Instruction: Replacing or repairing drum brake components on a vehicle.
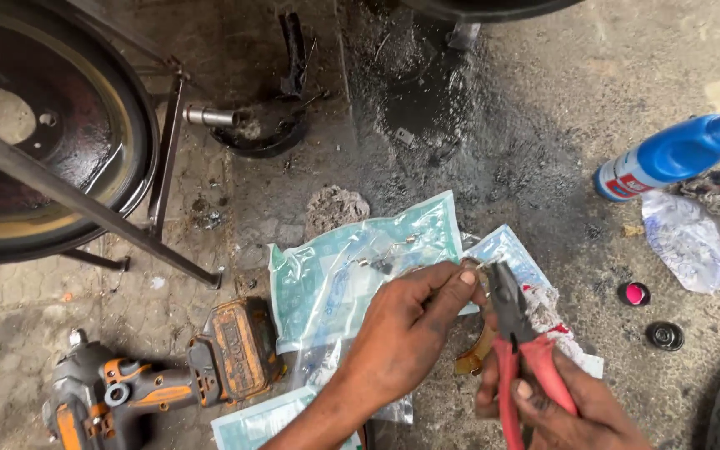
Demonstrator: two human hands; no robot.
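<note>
Head view looks down on oily concrete, and I take things by size. Biggest is the dark wheel drum (39,125) at upper left, behind a slanting metal bar (85,204). Below it lies my orange-and-grey impact wrench (160,375). Clear plastic packets (352,267) are spread in the middle, under my hands. A blue bottle (677,154) lies at the right edge, with a crumpled clear bag (687,240) just beneath it. My left hand (406,329) is closed, pinching a small metal spring (470,265) at its fingertips. My right hand (564,408) is wrapped around the red-handled pliers (514,333), whose nose meets the spring. Smallest: a pink-topped cap (633,293) and a dark round cap (665,335), both at right.
</note>
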